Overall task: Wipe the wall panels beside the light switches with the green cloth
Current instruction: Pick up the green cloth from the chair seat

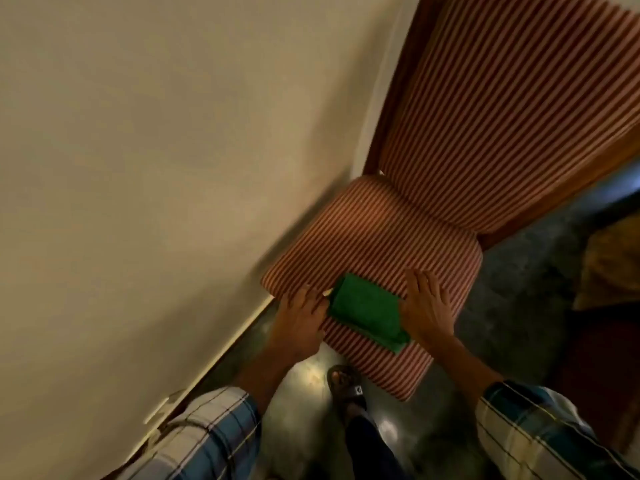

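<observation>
A folded green cloth lies flat on the striped seat of a chair. My left hand rests at the cloth's left edge, fingers touching it. My right hand lies flat at its right edge, fingers spread on the seat. Neither hand has the cloth lifted. A plain cream wall fills the left of the view. No light switches show.
The chair has a tall striped back in a wooden frame and stands close to the wall. Below is a shiny floor with my sandalled foot. A grey rug lies to the right.
</observation>
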